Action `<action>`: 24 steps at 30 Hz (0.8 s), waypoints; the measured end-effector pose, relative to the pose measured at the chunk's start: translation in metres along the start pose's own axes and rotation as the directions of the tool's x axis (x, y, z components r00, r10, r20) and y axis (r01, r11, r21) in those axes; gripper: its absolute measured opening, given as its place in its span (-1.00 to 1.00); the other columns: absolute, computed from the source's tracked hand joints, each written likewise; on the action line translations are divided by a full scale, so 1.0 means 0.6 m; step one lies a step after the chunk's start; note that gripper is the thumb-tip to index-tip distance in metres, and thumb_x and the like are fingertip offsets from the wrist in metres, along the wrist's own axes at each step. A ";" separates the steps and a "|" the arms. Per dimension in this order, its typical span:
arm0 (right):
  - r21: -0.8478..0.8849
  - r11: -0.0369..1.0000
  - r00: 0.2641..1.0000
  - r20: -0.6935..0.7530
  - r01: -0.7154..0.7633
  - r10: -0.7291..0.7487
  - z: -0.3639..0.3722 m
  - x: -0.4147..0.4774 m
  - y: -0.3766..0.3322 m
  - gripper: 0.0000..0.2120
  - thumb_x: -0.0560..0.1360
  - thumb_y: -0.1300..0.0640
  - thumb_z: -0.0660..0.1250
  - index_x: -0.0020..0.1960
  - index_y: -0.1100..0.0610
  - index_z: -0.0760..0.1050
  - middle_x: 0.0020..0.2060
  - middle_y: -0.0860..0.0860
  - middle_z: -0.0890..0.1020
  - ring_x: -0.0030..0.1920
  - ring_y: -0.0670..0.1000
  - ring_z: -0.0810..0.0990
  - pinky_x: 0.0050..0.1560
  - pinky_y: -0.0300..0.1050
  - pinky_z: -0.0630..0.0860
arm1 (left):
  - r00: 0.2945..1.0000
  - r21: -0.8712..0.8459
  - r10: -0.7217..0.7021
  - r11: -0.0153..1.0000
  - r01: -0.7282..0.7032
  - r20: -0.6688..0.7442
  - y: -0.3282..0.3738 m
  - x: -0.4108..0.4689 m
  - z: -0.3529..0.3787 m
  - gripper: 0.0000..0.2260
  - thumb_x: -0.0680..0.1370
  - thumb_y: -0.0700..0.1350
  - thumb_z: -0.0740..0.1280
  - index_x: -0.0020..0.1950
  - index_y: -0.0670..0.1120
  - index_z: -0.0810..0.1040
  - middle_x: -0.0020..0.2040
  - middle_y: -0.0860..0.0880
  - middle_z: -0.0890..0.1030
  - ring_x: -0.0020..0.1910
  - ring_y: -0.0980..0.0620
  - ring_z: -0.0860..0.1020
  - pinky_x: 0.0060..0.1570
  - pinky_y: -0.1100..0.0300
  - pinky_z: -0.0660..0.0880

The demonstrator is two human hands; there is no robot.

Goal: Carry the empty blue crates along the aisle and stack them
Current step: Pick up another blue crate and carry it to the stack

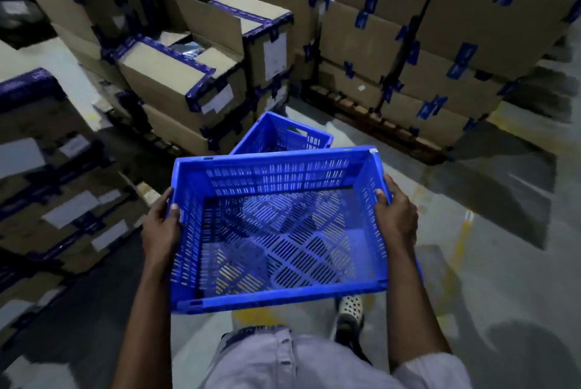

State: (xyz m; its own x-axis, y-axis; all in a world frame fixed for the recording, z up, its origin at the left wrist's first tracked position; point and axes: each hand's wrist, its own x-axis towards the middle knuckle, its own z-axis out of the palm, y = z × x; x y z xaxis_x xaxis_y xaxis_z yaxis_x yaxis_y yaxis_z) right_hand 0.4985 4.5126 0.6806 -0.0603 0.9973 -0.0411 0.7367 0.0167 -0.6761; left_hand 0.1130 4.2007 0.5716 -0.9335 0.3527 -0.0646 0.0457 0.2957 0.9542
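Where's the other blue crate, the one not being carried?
Head view, centre: the other crate sits just beyond the far rim of the carried crate, at the foot of the taped cardboard boxes.

Warehouse aisle — taped cardboard boxes stacked; concrete floor

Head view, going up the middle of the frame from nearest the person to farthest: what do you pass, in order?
Spotted shoe → carried blue crate, gripped at its sides by the left hand and right hand → second blue crate on the floor → taped cardboard boxes.
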 end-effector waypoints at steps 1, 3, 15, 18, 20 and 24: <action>0.001 1.000 1.000 0.024 0.020 -0.020 0.012 0.035 -0.005 -0.51 0.75 -0.06 0.29 0.66 -0.28 0.38 0.38 0.16 0.68 0.31 0.31 0.65 0.29 0.19 0.61 | 0.999 -0.013 -0.016 1.000 0.015 -0.031 -0.006 0.003 0.012 -0.67 0.74 0.16 0.37 0.43 0.58 0.56 0.46 0.02 0.70 0.33 -0.12 0.73 0.34 -0.31 0.67; 0.005 0.997 0.995 0.067 0.079 -0.080 0.028 0.101 -0.015 -0.51 0.75 -0.07 0.28 0.66 -0.29 0.37 0.37 0.14 0.69 0.29 0.30 0.67 0.28 0.20 0.63 | 0.993 0.026 -0.065 0.997 0.067 -0.095 0.005 -0.007 0.041 -0.66 0.74 0.13 0.37 0.44 0.53 0.58 0.48 0.04 0.70 0.38 -0.10 0.71 0.39 -0.32 0.65; 0.061 0.929 0.883 0.296 0.365 -0.366 0.084 0.405 -0.105 -0.50 0.75 -0.04 0.28 0.67 -0.23 0.38 0.41 0.15 0.66 0.34 0.29 0.65 0.32 0.19 0.59 | 0.861 -0.032 -0.165 0.985 0.171 -0.480 0.092 -0.058 0.197 -0.63 0.79 0.00 0.36 0.58 0.29 0.60 0.36 -0.16 0.76 -0.26 0.10 0.67 -0.02 -0.04 0.65; 0.091 0.925 0.867 0.323 0.370 -0.379 0.121 0.444 -0.141 -0.51 0.75 -0.05 0.28 0.67 -0.25 0.37 0.42 0.14 0.65 0.34 0.27 0.65 0.32 0.21 0.59 | 0.829 -0.069 -0.186 0.982 0.176 -0.528 0.087 -0.050 0.205 -0.64 0.78 0.05 0.36 0.54 0.39 0.60 0.36 -0.14 0.75 -0.33 0.09 0.64 -0.04 -0.13 0.66; 0.096 0.912 0.840 0.360 0.399 -0.405 0.144 0.466 -0.157 -0.51 0.75 -0.07 0.28 0.67 -0.25 0.37 0.39 0.17 0.67 0.31 0.30 0.66 0.29 0.22 0.61 | 0.798 -0.081 -0.202 0.978 0.190 -0.567 0.084 -0.040 0.216 -0.64 0.78 0.05 0.36 0.52 0.42 0.60 0.37 -0.15 0.75 -0.32 0.08 0.64 -0.05 -0.14 0.64; 0.086 0.898 0.812 0.397 0.432 -0.428 0.195 0.511 -0.194 -0.52 0.74 -0.11 0.28 0.65 -0.29 0.38 0.36 0.18 0.69 0.25 0.30 0.69 0.24 0.23 0.67 | 0.736 -0.128 -0.266 0.962 0.240 -0.623 0.079 -0.029 0.236 -0.66 0.77 0.08 0.36 0.42 0.53 0.60 0.34 -0.20 0.76 -0.34 0.07 0.63 -0.10 -0.15 0.64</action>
State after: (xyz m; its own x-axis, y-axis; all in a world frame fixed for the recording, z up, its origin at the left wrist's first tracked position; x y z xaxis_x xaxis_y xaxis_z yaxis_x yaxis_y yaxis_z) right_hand 0.3155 4.8079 0.6610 -0.6321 0.7741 -0.0359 0.5772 0.4394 -0.6882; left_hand 0.1815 4.3343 0.5765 -0.9205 -0.3720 -0.1197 -0.2254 0.2550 0.9403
